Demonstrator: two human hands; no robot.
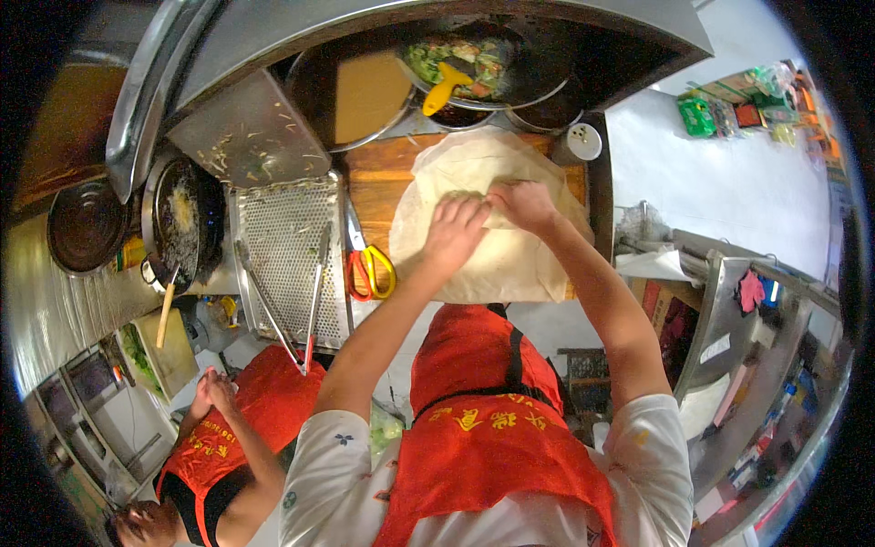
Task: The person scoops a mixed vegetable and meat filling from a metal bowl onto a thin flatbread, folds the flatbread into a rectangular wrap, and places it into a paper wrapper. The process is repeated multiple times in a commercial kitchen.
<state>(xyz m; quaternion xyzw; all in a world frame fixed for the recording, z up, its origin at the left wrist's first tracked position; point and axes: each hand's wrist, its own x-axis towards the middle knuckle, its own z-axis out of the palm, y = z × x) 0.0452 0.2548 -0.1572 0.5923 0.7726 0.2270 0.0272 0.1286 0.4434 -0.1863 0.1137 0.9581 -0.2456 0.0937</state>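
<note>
Thin round pale flatbread sheets (492,267) lie overlapping on a wooden board (376,174) right before me. The upper sheet is folded over at its middle. My left hand (456,229) grips this fold from the left, fingers bent over it. Close beside it, my right hand (523,204) is curled on the same fold, its fingertips almost meeting the left ones. What lies under the fingers is hidden. To the left of the sheets rest scissors (369,270) with red and yellow handles.
Behind the board stand a wide pan of chopped vegetables (444,58) with a yellow-handled scoop (448,89) and a white cup (583,142). Leftward are a perforated metal tray (290,205), tongs (314,294) and a pan of oil (179,219). A co-worker in a red apron (253,410) is at lower left.
</note>
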